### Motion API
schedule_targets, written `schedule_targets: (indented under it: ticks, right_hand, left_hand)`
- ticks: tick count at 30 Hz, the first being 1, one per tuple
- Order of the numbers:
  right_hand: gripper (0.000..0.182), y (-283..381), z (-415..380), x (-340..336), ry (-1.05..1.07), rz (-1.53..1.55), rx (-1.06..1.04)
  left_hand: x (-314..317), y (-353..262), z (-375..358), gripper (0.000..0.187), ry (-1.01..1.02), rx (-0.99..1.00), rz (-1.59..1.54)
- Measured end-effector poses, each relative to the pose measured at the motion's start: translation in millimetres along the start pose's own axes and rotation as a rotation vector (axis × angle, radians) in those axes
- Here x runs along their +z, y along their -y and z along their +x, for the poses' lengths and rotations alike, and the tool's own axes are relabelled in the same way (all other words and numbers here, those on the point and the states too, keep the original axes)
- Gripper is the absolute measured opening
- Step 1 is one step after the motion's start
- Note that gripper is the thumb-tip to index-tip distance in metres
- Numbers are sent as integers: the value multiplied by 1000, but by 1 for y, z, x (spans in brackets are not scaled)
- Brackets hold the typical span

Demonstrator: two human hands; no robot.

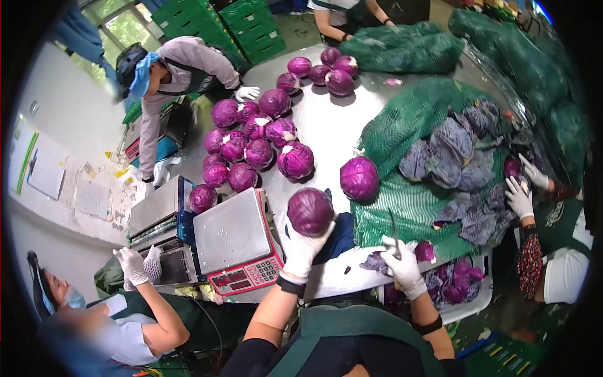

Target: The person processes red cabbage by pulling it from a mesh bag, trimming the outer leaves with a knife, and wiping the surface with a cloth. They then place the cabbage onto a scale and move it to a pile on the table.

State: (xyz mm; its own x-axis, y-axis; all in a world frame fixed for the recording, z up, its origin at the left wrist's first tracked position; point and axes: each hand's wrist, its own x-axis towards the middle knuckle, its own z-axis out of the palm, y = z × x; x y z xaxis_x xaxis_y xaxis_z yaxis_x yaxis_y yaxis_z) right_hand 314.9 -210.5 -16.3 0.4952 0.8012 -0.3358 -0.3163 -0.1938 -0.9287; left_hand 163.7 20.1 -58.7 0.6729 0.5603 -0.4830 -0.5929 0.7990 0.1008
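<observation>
My left hand (300, 249), in a white glove, holds a round purple cabbage (310, 212) up over the table's near edge, beside a red scale (235, 235). In my right hand (405, 267), also gloved, is a knife (394, 225) with its thin blade pointing up and away. Dark loose leaves (375, 262) lie just left of that hand. A single cabbage (359, 179) rests at the edge of a green net sack (402, 125), beyond both hands. Below my right hand stands a white bin (480, 301) with purple leaves in it.
Several purple cabbages (258, 152) cover the table's left half. A co-worker (188, 63) leans over at the back left; another (144, 314) stands left. At right, a co-worker's gloved hands (520, 196) hold a cabbage by piled leaves. Full net sacks (402, 47) lie at the back.
</observation>
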Motion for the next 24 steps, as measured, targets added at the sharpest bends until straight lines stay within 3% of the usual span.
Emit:
schedule_targets:
  ticks: [3, 5, 7, 9, 10, 11, 12, 13, 15, 17, 18, 19, 20, 21, 22, 23, 24]
  right_hand:
    - [32, -25, -1, -23, -103, 31, 18]
    - [31, -29, -7, -31, -114, 50, 56]
    - [29, -34, -13, -36, -127, 53, 83]
    - [27, -41, -18, -38, -134, 46, 87]
    - [28, -44, -19, -39, -138, 29, 100]
    - [29, -44, -21, -38, -149, 12, 114]
    - [30, -43, -23, -38, -137, 10, 114]
    - [30, -44, -23, -38, -140, -6, 138]
    - [30, -42, -22, -35, -166, 1, 137]
    - [33, -49, -12, -33, -197, 38, 125]
    - [34, -45, -6, -29, -202, 57, 113]
    - [34, -41, 1, -23, -209, 77, 104]
    - [36, -36, 8, -17, -208, 94, 111]
    - [38, -37, 16, -14, -188, 143, 79]
    - [38, -36, 23, -14, -151, 123, 46]
    - [39, -34, 30, -15, -115, 105, 12]
    - [39, -29, 34, -16, -125, 110, 10]
  left_hand:
    - [5, -29, 26, 72, -42, 212, 55]
    - [-15, -46, 55, 78, -172, 265, -85]
    - [-26, -58, 76, 77, -58, 235, -199]
    - [-1, -67, 91, 74, -179, 277, -253]
    - [-7, -84, 118, 75, -107, 282, -294]
    - [-8, -106, 131, 81, 185, 33, -263]
    - [-9, -122, 155, 88, 307, 158, 102]
    - [-51, -165, 227, 93, 230, 391, 668]
    - [56, -121, 155, 94, -96, 237, 288]
    - [88, -74, 126, 82, -38, 526, 744]
    - [79, -64, 130, 67, 102, 528, 891]
    - [112, -33, 94, 53, -2, 426, 1057]
    - [73, -24, 133, 51, 176, 405, 1122]
    - [69, -4, 145, 63, 181, 469, 1501]
    - [60, 21, 146, 77, 328, 508, 1455]
    - [99, 32, 100, 87, 282, 559, 1830]
    - [79, 37, 120, 88, 340, 719, 1839]
